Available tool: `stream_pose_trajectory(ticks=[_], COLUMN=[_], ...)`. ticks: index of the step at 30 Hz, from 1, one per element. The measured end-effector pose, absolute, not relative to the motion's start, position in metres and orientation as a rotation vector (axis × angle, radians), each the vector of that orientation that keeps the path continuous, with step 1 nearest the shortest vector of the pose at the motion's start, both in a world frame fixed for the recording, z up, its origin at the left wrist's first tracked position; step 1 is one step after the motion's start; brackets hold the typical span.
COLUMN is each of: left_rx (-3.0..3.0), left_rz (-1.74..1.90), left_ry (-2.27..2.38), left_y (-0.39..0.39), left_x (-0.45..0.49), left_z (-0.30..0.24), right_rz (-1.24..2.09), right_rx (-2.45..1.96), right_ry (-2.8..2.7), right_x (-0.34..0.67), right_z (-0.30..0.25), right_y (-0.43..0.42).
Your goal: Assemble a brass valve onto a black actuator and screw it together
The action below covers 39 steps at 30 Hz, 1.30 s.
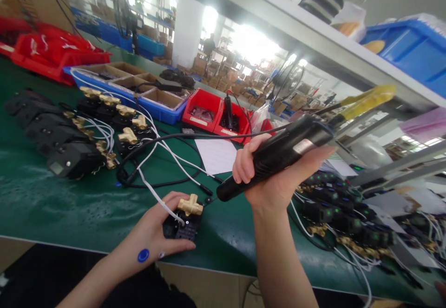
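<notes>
We hold the black valve point(184, 219) with its brass fitting at the near table point(69, 206) edge, left hand point(153, 238) fingers wrapped around it. Right hand point(275, 178) grips the black electric screwdriver point(275, 157), raised up and right; its long axis slants down-left toward the valve, tip apart.

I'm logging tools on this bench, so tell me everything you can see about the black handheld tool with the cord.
The black cylindrical power tool looks like matte plastic with a silvery band near its upper end. It is held tilted above the green mat, rounded butt end low and left, upper end rising right toward a yellow-handled tool. The right hand wraps it from below, fingers curled over the barrel. A thin black cord runs left from it. Its working tip is hidden.
</notes>
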<state>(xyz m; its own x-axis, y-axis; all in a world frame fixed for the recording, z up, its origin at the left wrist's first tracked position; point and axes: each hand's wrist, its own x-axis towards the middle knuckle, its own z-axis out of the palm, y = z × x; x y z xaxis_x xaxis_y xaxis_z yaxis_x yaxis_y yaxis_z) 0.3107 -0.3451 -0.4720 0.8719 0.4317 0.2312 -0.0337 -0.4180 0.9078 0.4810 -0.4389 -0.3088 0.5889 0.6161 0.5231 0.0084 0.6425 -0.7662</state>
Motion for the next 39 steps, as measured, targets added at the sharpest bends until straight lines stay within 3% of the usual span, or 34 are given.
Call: stream_pose_trajectory(ticks=[32, 39], left_rx=[1.981, 2.003], left_rz=[0.437, 0.388], left_ry=[0.192, 0.223], left_y=[-0.327, -0.320], left_x=[0.309, 0.307], left_z=[-0.480, -0.485], right_rz=[0.532, 0.746], right_rx=[-0.798, -0.806], right_ry=[-0.977, -1.180], right_x=[0.478, 0.494], right_z=[-0.307, -0.307], right_y=[-0.429, -0.423])
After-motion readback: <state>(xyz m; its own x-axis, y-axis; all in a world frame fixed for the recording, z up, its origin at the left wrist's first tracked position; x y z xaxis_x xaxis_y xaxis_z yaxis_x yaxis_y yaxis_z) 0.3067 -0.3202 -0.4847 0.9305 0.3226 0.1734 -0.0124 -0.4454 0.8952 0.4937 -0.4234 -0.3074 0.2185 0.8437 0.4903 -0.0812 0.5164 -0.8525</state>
